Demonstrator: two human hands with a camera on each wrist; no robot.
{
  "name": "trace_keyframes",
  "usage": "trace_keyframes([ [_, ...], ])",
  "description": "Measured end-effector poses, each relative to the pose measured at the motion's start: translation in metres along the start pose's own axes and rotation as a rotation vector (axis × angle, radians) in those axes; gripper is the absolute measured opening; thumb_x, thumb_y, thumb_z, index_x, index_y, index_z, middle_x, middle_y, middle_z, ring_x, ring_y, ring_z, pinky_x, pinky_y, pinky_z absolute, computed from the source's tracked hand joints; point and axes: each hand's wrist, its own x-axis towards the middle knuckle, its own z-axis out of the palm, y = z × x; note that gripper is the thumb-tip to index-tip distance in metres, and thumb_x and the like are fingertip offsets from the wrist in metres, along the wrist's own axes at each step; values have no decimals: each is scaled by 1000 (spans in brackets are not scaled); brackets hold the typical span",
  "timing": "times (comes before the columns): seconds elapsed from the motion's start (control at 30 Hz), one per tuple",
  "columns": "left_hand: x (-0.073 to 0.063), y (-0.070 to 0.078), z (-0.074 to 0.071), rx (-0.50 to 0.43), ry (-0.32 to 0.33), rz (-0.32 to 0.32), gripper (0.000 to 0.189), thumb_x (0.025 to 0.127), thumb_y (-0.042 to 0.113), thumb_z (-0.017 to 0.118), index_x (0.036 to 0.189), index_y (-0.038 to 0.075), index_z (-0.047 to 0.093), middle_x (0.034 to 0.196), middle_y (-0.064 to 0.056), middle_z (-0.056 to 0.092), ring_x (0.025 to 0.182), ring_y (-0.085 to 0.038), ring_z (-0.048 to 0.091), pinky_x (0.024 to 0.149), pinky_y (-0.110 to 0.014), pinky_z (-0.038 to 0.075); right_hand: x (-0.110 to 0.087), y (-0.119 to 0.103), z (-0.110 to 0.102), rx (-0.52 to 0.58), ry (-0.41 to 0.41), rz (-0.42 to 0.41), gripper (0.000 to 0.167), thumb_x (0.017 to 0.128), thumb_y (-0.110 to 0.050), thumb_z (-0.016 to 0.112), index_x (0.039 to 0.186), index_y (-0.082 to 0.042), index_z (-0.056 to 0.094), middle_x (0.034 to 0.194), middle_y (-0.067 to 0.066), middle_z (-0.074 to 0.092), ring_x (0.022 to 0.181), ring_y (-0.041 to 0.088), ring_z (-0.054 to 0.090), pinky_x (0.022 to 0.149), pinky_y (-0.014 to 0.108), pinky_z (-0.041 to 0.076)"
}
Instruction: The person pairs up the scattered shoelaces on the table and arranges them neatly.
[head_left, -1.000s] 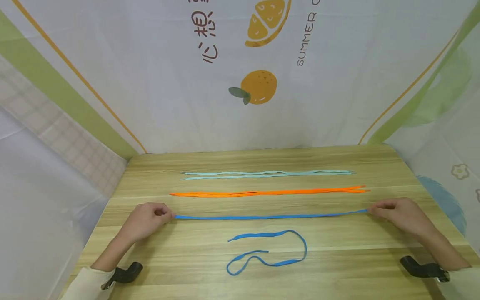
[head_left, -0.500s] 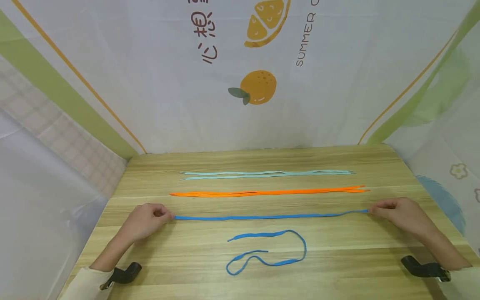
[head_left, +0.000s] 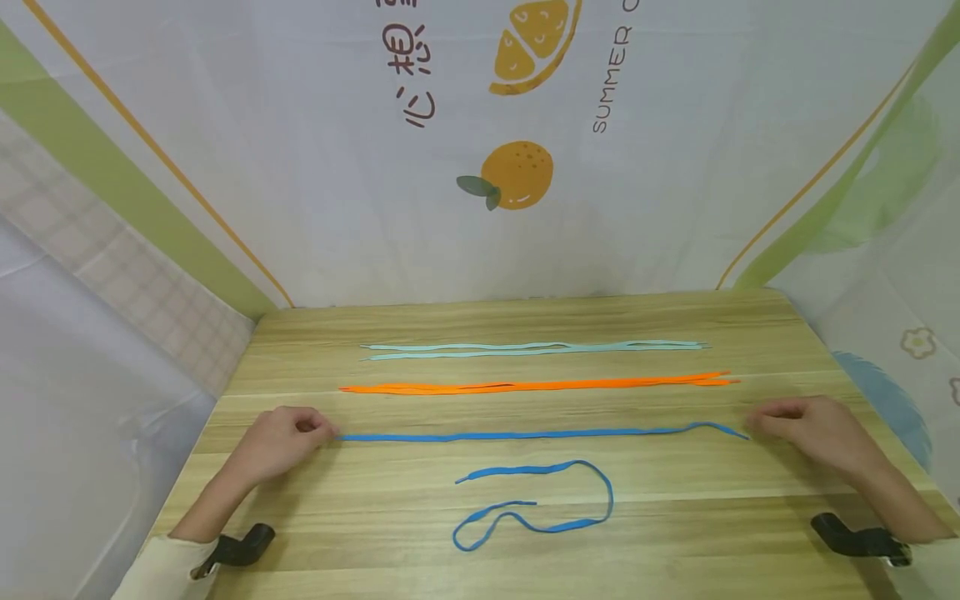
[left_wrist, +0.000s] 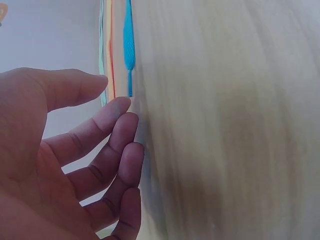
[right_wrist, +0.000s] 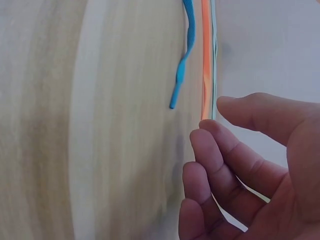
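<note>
A blue shoelace lies nearly straight across the table, its right end bent in a small curve. Just past its left tip is my left hand; in the left wrist view the thumb and forefinger are apart and the lace's tip lies free beyond them. On the other side my right hand is off the lace, with a gap between thumb and fingers and the loose tip in front of them. Nearer to me a second blue shoelace lies in loose curves.
Behind the straight blue lace lie a pair of orange shoelaces and, farther back, a pair of pale mint shoelaces, both stretched sideways. A printed cloth hangs at the far edge of the wooden table.
Both hands have let go of the straight blue shoelace and drawn slightly outward. Its right end has sprung into a bend and dropped toward me. The other laces have stayed put.
</note>
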Motion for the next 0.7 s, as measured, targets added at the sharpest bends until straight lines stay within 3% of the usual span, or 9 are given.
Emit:
trace_keyframes([
  [0.13,1,0,-3,-1,7,2,25,107,34,72,102,12,83,96,1,77,81,-19,57,70,-38,44,-1,-2,-2,-17,7,-11,46,109,-41,69,125,2,80,130,33,72,127,63,58,91,65,52],
  [0.2,2,2,-4,-2,13,11,25,107,35,72,101,13,82,94,1,76,80,-19,56,69,-38,44,-1,-6,-3,-19,10,-6,46,109,-40,70,125,2,80,128,31,73,109,52,69,84,53,54],
  [0.33,2,11,-3,-15,36,53,21,105,33,75,98,14,81,93,3,76,83,-16,62,73,-38,48,-2,-16,0,-13,25,-21,42,107,-37,74,121,2,81,118,22,79,100,41,72,78,41,54],
  [0.43,2,23,2,-37,49,89,16,104,28,77,97,14,81,94,4,77,86,-15,67,75,-39,52,-2,-26,6,9,36,-47,39,105,-35,77,119,1,82,112,15,81,107,42,73,80,40,56],
  [0.7,0,67,18,-72,29,209,7,101,18,80,94,16,79,89,9,72,84,-11,66,75,-37,54,-9,-72,27,69,34,-159,21,102,-27,82,111,-8,86,99,-1,80,87,12,72,70,30,57],
])
